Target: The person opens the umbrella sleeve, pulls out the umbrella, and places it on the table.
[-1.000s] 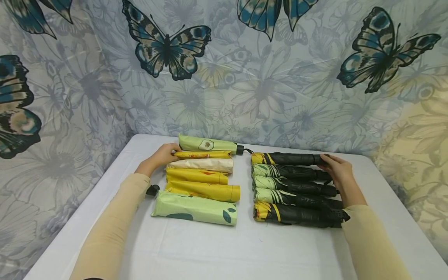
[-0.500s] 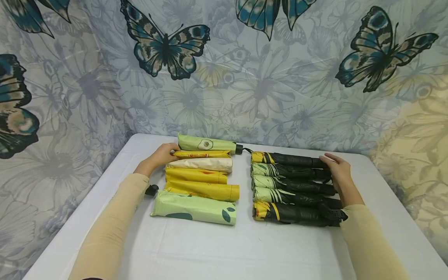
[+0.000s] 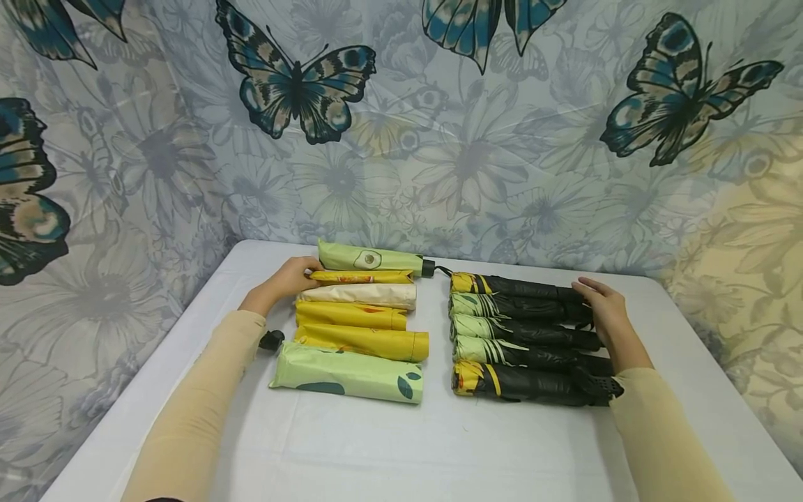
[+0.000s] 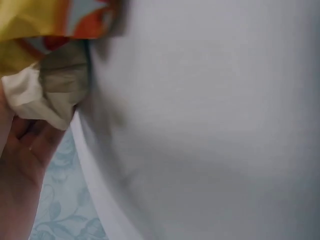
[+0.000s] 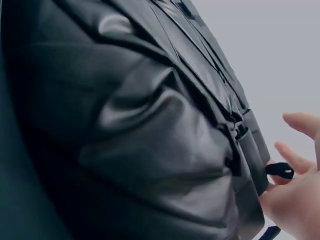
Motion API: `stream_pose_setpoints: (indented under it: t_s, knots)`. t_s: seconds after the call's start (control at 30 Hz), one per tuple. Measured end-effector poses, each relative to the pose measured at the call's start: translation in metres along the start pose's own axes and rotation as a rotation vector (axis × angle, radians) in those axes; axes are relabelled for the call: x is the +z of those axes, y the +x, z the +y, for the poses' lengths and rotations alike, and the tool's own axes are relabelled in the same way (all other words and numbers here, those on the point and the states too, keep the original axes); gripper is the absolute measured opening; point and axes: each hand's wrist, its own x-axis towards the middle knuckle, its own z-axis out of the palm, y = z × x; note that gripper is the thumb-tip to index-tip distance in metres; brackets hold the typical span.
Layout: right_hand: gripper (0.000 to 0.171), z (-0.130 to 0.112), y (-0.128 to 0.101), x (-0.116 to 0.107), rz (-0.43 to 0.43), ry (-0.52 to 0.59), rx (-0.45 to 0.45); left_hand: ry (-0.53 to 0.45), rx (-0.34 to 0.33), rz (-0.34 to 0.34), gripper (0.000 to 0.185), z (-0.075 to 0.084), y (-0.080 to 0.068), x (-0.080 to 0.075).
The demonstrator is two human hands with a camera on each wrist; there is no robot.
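Left hand (image 3: 285, 282), grip relaxed, rests against the ends of the sleeved umbrellas (image 3: 360, 321) stacked left on the bench (image 3: 401, 446). Right hand (image 3: 605, 314), fingers straight, presses the black umbrellas' (image 3: 527, 338) handle ends. Likely light, stiff-cored, slick fabric that rolls; take each around mid-barrel.

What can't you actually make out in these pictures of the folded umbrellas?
- Head view: the left hand covers the end of the thin yellow umbrella; its grip is hidden.
- Head view: the right hand hides the handle ends of the black umbrellas.
- Left wrist view: blurred, only cream fabric and the table show.
- Right wrist view: black fabric fills the frame; which umbrella is unclear.
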Motion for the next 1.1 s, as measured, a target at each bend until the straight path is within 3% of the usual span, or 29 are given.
stream_pose_setpoints:
  t_s: [0.13,0.3,0.47,0.7,0.83,1.1]
  knots:
    - [0.072,-0.003,-0.002,0.002,0.033,-0.051,-0.043,-0.037,-0.017,-0.051,0.039,0.001,0.000,-0.007]
    - [0.071,-0.015,-0.005,0.013,0.100,-0.073,-0.116,-0.092,0.009,-0.100,0.058,0.005,0.001,-0.018]
    - [0.070,-0.026,-0.008,0.033,0.135,-0.037,-0.164,-0.129,0.006,-0.050,0.068,0.013,0.005,-0.027]
    - [0.069,-0.040,-0.015,0.068,0.059,-0.010,-0.203,-0.001,-0.007,0.038,0.062,0.019,0.017,-0.031]
    - [0.070,-0.046,-0.018,0.091,-0.016,0.018,-0.211,0.083,-0.022,0.028,0.062,0.022,0.023,-0.030]
    - [0.067,-0.057,-0.023,0.136,-0.168,0.086,-0.214,0.130,-0.062,-0.012,0.065,0.026,0.025,-0.029]
